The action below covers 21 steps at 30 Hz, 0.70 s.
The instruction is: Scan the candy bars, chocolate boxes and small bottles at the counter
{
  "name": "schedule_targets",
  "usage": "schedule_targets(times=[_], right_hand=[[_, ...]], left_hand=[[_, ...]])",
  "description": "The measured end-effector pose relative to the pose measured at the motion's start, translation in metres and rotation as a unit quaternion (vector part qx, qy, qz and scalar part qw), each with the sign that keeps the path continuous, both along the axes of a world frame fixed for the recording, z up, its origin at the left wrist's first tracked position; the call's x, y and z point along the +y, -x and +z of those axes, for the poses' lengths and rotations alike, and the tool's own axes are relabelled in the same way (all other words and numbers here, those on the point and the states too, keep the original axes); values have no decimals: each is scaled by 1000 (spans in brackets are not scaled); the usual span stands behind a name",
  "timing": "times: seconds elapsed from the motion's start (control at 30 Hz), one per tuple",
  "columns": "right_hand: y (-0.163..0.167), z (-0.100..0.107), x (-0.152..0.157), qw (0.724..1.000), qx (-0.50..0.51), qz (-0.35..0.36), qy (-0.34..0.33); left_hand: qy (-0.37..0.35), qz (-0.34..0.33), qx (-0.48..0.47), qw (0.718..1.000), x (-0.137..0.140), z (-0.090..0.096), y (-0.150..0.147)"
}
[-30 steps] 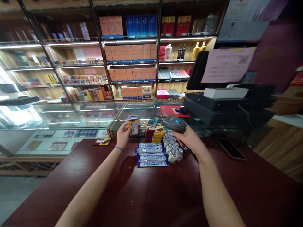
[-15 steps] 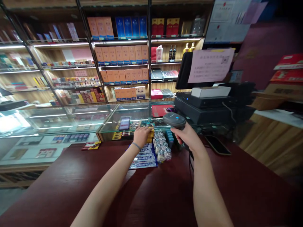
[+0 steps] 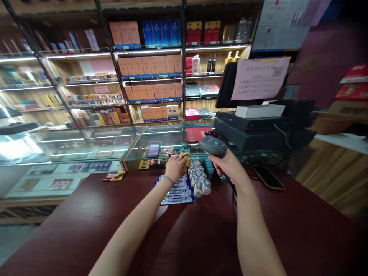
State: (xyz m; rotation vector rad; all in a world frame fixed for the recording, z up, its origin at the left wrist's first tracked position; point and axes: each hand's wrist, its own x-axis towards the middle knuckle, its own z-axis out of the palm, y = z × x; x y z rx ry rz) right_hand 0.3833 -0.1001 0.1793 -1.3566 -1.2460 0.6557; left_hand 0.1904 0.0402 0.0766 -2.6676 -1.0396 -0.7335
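My right hand [image 3: 228, 166] is wrapped round the handle of a black barcode scanner [image 3: 212, 145], its head pointing left and a blue light lit on top. My left hand [image 3: 175, 168], wearing a wristband, has its fingers closed over a flat dark-red and yellow snack packet [image 3: 171, 155], partly hidden by the fingers. Just right of this hand stands a row of yellow packets [image 3: 186, 165]. Blue-and-white sachets [image 3: 176, 195] lie below it, overlapping. Small lidded jars [image 3: 198, 189] stand in two rows, with teal packets [image 3: 208, 168] behind the scanner's side.
A similar packet [image 3: 114, 176] lies on the dark red table [image 3: 115, 222] at left. A phone [image 3: 268, 177] rests at right. Behind are a glass display counter [image 3: 94, 143], a small screen device [image 3: 153, 149], and a monitor [image 3: 225, 86] with a pink notice. A cable hangs below the scanner.
The view has shifted slightly. The dark-red and yellow packet now shows at my left fingertips, where the hand lay over the yellow row before. The scanner stays in my right hand.
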Motion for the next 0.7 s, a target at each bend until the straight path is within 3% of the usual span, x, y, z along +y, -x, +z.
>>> schedule_targets(times=[0.13,0.27,0.5,0.7], right_hand=[[7,0,1,1000,2,6,-5],[24,0,5,1000,3,24,-10],[78,-10,13,999,12,48,1],[126,-30,16,996,-44,78,11]], left_hand=[[-12,5,-31,999,-5,-1,7],[-9,13,-87,996,-7,-1,34],[8,65,-215,974,5,-12,132],[34,154,-244,957,18,-38,227]])
